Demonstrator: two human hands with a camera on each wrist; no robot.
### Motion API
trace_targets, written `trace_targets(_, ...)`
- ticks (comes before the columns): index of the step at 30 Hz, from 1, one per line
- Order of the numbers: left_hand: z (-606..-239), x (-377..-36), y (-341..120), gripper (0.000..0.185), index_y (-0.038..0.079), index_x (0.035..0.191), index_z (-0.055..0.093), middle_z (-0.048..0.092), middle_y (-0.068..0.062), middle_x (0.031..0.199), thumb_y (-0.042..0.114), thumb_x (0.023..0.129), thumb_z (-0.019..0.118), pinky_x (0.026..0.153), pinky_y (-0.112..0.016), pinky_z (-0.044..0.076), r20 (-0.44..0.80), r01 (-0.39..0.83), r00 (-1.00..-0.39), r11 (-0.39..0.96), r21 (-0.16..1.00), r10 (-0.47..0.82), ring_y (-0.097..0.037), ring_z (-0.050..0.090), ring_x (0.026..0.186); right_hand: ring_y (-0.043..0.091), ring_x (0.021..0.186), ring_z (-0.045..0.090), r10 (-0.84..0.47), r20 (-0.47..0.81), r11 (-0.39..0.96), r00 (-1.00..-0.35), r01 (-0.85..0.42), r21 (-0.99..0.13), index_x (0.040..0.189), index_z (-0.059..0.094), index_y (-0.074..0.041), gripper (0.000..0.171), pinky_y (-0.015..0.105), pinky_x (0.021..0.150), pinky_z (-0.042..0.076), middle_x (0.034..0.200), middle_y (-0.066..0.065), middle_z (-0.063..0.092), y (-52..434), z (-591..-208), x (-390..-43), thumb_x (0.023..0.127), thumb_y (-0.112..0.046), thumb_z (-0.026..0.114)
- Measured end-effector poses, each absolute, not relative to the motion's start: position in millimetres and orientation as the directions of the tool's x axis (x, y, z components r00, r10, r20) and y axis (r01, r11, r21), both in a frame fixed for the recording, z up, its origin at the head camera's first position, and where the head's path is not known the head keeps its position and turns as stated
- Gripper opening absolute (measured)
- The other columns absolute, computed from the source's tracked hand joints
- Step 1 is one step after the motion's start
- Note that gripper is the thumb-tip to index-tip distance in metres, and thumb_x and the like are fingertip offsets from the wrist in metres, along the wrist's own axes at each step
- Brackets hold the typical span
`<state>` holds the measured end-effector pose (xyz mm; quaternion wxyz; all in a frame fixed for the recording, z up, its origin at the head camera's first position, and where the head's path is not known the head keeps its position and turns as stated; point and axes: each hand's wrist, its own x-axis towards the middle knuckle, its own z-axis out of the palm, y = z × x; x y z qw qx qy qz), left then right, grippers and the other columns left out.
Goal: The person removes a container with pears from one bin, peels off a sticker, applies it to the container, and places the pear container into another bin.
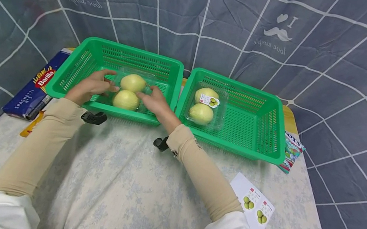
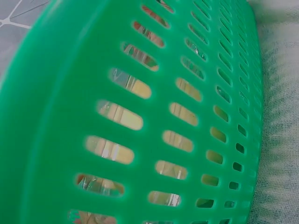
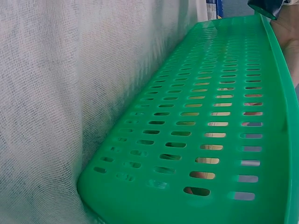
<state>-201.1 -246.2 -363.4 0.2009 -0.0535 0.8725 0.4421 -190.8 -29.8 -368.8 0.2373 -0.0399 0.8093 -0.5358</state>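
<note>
Left hand point(image 1: 91, 85) and right hand point(image 1: 155, 101) clasp opposite sides of the clear fruit pack point(image 1: 129, 90) in the left basket point(image 1: 70, 71), its long axis running toward the table's far edge.

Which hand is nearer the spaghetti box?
Left. The left hand holds the pear pack nearer the spaghetti box; the right hand is on the pack's far side.

A staged tabletop set is suggested: a printed cloth backdrop point(image 1: 284, 46) is hung behind the green baskets point(image 1: 264, 141), a cloth-covered table point(image 1: 117, 183) beneath.
</note>
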Motion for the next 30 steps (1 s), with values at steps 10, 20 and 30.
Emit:
trace_targets(10,-363.1,-198.5,-251.1,0.067,0.009,0.163,0.000,0.015,-0.034,0.162,0.010,0.107,0.036,0.116,-0.060,0.036,-0.402,-0.295,-0.907,0.492,0.819,0.125,-0.050,0.030,0.146,0.029,0.145,0.040,-0.309,-0.351,0.415,-0.884,0.207,-0.886,0.159,0.024,-0.009,0.067,0.049,0.116,0.041,0.161,0.013,0.035,-29.4,-365.3,-191.6,0.104,-0.034,0.053)
trace_targets(20,-363.4,-196.8,-249.0,0.058,0.009,0.162,0.011,0.038,-0.023,0.151,0.010,0.107,0.031,0.088,-0.029,0.052,-0.288,-0.236,-0.956,0.460,0.856,0.047,-0.026,0.051,0.122,0.030,0.138,0.048,-0.259,-0.276,0.304,-0.926,0.193,-0.933,0.158,0.028,-0.011,0.062,0.046,0.110,0.048,0.156,0.016,0.040,-19.9,-362.1,-193.6,0.104,-0.024,0.054)
trace_targets(30,-360.7,-193.6,-247.5,0.060,0.015,0.161,0.023,0.049,0.006,0.122,0.005,0.104,0.042,0.079,-0.024,0.052,-0.219,-0.203,-0.976,0.375,0.905,0.001,-0.011,0.055,0.106,0.038,0.117,0.060,-0.179,-0.206,0.137,-0.962,0.183,-0.974,0.151,0.040,-0.009,0.053,0.050,0.102,0.051,0.143,0.019,0.051,-12.9,-359.6,-194.7,0.101,-0.006,0.055)
